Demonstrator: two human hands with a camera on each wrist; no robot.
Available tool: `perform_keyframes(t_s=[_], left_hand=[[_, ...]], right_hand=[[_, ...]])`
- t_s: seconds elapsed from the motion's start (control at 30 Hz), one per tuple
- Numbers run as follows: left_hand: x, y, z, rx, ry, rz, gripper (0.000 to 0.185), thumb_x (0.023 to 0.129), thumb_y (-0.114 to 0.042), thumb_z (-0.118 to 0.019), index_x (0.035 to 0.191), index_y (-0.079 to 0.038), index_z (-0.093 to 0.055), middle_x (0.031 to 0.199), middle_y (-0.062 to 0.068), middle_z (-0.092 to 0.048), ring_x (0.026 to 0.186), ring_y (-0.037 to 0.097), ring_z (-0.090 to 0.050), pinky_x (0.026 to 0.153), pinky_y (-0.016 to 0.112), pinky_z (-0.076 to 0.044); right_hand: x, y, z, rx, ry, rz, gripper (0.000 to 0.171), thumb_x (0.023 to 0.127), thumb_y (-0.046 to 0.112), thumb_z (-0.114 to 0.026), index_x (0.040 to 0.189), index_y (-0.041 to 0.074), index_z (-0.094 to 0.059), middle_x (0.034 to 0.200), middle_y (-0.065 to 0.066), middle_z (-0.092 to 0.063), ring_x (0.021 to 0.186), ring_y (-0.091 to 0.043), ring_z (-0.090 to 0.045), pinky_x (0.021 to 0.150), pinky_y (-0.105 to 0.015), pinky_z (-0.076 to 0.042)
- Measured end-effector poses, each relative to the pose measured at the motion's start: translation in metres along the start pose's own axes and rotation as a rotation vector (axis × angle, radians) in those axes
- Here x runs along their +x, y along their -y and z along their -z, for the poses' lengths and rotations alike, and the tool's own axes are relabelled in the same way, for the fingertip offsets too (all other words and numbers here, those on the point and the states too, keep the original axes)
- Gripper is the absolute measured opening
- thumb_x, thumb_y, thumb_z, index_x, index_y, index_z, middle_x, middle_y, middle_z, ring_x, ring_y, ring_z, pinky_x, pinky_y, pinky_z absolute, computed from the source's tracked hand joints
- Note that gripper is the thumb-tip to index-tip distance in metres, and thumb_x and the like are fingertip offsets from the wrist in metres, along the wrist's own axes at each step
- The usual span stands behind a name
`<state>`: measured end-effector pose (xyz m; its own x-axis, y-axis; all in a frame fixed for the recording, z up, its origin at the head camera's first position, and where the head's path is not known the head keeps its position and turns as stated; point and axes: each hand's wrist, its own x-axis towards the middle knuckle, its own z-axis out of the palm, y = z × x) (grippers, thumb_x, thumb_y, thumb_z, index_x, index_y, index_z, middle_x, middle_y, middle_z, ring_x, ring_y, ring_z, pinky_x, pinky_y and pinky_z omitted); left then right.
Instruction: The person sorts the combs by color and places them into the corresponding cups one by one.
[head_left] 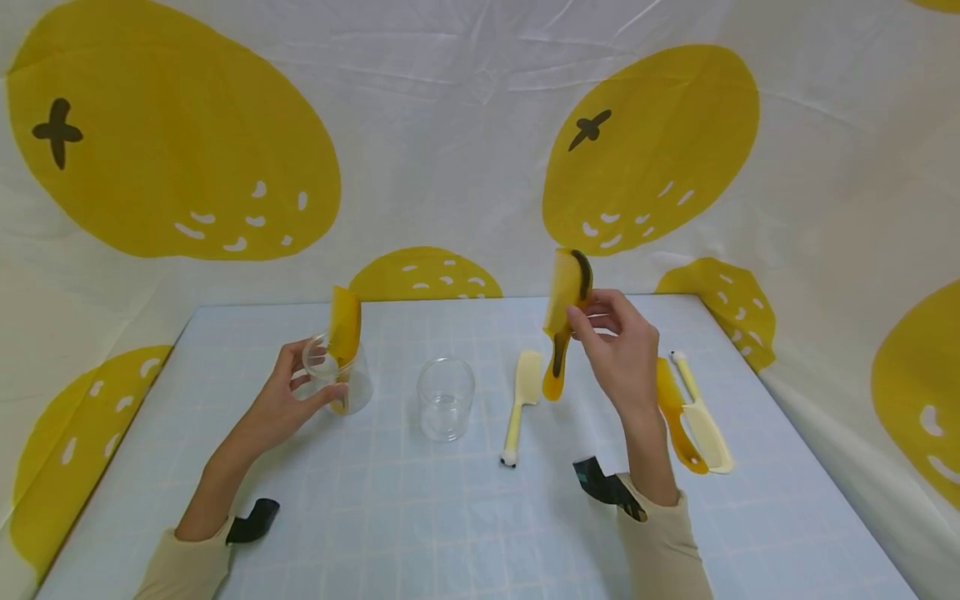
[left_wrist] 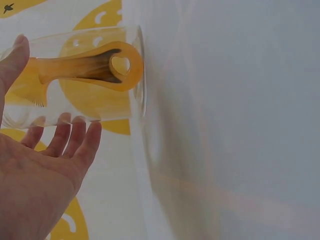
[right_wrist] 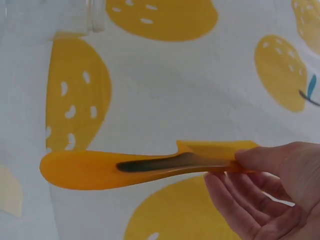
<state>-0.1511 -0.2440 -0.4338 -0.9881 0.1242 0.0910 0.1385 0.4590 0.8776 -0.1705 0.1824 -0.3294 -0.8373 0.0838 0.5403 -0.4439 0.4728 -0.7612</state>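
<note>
My left hand (head_left: 273, 412) grips a clear cup (left_wrist: 100, 107) at the left of the table, thumb on one side and fingers on the other. Inside that cup an amber comb (head_left: 346, 321) stands handle down, its head rising above the rim. In the left wrist view the comb's handle (left_wrist: 95, 66) shows through the cup wall, with a hole at its end. My right hand (head_left: 626, 354) pinches another amber comb (head_left: 561, 304) with dark streaks by its head, up in the air, handle pointing down. A second clear cup (head_left: 446, 408) stands between the hands.
A pale yellow comb (head_left: 527, 379) lies on the table just right of the second cup. Beyond my right wrist lie an amber comb (head_left: 677, 425) and another pale yellow comb (head_left: 707, 433), side by side. A patterned cloth wall (head_left: 442, 167) rises behind the table.
</note>
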Motion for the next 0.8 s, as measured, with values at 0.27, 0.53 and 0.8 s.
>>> perform_keyframes(t_s=[0.27,0.53,0.8], left_hand=[[-0.001,-0.001,0.000,0.000,-0.001,-0.011,0.081,0.095,-0.022,-0.076,0.152,-0.003,-0.021,0.145,0.023,-0.038,0.139,0.043,-0.034,0.113,0.069,-0.030],[-0.001,0.001,-0.001,0.003,-0.002,-0.011,0.082,0.096,-0.023,-0.076,0.152,-0.004,-0.021,0.148,0.023,-0.037,0.140,0.042,-0.035,0.113,0.069,-0.030],[0.000,0.002,-0.002,0.003,-0.009,-0.023,0.081,0.095,-0.021,-0.076,0.152,-0.003,-0.021,0.148,0.024,-0.037,0.139,0.041,-0.036,0.112,0.069,-0.031]], right_hand=[[-0.008,0.022,-0.004,0.124,0.042,0.067,0.028,0.093,0.011,-0.076,0.119,0.002,-0.068,0.101,-0.009,-0.071,0.082,-0.016,-0.071,0.070,-0.024,-0.061],[-0.018,0.039,-0.019,0.324,0.165,0.039,0.029,0.091,-0.002,-0.075,0.118,0.000,-0.066,0.101,-0.015,-0.071,0.083,-0.022,-0.072,0.072,-0.035,-0.063],[-0.025,0.051,-0.040,0.528,0.264,0.004,0.032,0.088,-0.010,-0.074,0.118,-0.004,-0.063,0.102,-0.020,-0.070,0.088,-0.027,-0.072,0.073,-0.044,-0.063]])
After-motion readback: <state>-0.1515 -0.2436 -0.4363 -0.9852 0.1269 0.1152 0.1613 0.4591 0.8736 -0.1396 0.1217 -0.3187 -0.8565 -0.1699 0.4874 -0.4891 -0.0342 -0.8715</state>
